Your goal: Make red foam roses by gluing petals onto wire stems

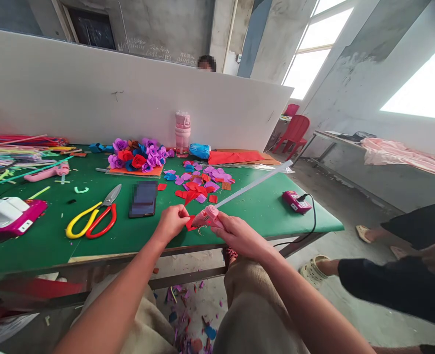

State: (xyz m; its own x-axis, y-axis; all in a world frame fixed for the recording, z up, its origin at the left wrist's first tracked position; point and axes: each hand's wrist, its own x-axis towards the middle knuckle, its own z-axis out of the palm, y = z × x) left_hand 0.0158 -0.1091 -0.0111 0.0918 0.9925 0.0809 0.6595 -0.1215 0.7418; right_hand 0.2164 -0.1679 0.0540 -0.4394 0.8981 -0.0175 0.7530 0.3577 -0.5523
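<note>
My right hand (237,235) is wrapped round a pink glue gun (207,216), with a long pale glue stick (254,184) sticking out of its back. The gun's front end points down to the left, close to my left hand (171,223). Between the thumb and fingers of that hand is pinched a red petal (190,197). Another red piece (191,223) lies under the gun's front at the table edge. Just beyond both hands spread loose purple, red and blue petals (202,182).
A bunch of finished flowers (139,156), a pink bottle (182,132) and a blue packet (200,151) stand toward the back. Scissors (95,216) and a phone (142,199) lie left. A magenta power socket (296,201) with a cord sits right. Another person's legs (380,280) are at the right.
</note>
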